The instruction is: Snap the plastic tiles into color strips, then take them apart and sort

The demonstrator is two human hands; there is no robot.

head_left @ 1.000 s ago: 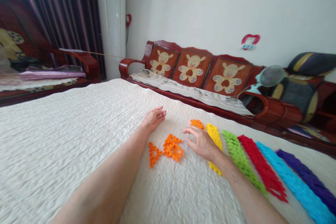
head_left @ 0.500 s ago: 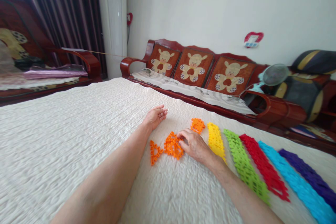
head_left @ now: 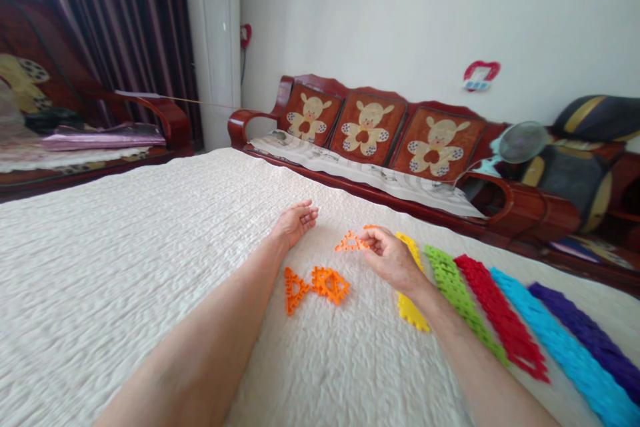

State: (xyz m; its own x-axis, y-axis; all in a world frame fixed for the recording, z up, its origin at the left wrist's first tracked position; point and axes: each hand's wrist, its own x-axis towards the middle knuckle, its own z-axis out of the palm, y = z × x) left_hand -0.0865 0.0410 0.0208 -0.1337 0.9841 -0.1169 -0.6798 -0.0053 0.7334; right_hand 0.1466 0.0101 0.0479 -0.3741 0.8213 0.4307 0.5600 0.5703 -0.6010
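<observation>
R hand (head_left: 393, 260): clamped, thumb & fingers, on 1 held orange pc (head_left: 350, 242), toothed, triangular. Held pc location: betw. the hands, fwd of the orange cluster (head_left: 330, 285); contact w/ white quilted cover (head_left: 125, 247) can't be told. L hand (head_left: 295, 223): fingers loosely curled, gap betw. thumb & fingers, well apart from R hand. Orange triangle (head_left: 296, 291): on cover, just L of cluster. Far orange pc (head_left: 371, 227): partly hidden behind R hand. Yellow row (head_left: 413, 313): partly under R hand & forearm. Further R, in order: green row (head_left: 463, 300), red row (head_left: 500, 317), blue row (head_left: 565, 347), purple row (head_left: 585, 323).
</observation>
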